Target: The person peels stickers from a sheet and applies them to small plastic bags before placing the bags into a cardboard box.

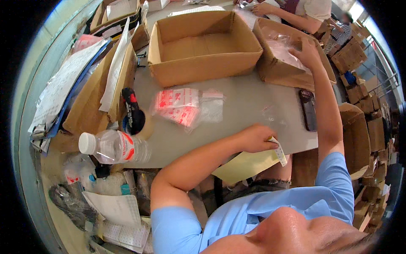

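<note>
My left hand is closed at the table's front edge, pinching a yellow sheet of labels. A white printed strip on that sheet hangs below the fingers. My right hand reaches into the right cardboard box, fingers apart over clear plastic bags; whether it grips one is hard to see. On the table between my arms lie red-printed plastic bags with a clear zip bag beside them. A small clear plastic piece lies nearer my right arm.
A larger open cardboard box stands at the back. To the left are a clear bottle, a black-and-red tool by a tape roll, and upright papers. A dark phone-like object lies right. Another person's arm works beyond.
</note>
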`<state>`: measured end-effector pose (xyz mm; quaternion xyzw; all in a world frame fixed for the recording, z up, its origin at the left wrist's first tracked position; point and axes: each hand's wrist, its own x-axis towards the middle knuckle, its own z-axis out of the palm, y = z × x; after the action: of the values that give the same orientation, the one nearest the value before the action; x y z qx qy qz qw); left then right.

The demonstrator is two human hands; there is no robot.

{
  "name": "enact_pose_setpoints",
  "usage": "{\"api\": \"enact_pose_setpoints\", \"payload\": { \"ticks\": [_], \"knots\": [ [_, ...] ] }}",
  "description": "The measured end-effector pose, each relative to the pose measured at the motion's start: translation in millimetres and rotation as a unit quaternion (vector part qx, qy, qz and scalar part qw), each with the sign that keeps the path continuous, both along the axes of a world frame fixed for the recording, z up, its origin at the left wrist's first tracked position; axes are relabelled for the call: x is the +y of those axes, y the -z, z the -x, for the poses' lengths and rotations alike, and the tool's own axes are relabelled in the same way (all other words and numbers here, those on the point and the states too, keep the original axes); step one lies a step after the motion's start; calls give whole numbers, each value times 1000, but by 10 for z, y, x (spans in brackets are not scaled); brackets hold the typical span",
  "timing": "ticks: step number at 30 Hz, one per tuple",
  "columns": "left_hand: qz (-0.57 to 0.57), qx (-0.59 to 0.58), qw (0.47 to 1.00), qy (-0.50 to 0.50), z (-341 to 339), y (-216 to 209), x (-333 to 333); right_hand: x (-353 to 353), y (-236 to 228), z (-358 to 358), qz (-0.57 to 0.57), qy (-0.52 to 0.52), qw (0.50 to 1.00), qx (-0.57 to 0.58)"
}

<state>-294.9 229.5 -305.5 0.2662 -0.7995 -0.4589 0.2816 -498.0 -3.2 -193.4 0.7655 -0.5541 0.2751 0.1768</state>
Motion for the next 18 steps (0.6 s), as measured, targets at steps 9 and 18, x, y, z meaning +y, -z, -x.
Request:
{"api": "enact_pose_setpoints", "payload": {
  "ticks": [9,18],
  "knots": [
    [19,22,999,31,21,25,4,1442,475,-207,-414,-299,855,89],
    [-6,-2,1000,23,-7,-21,8,840,-3,5,-181,-181,933,-254]
  ]
}}
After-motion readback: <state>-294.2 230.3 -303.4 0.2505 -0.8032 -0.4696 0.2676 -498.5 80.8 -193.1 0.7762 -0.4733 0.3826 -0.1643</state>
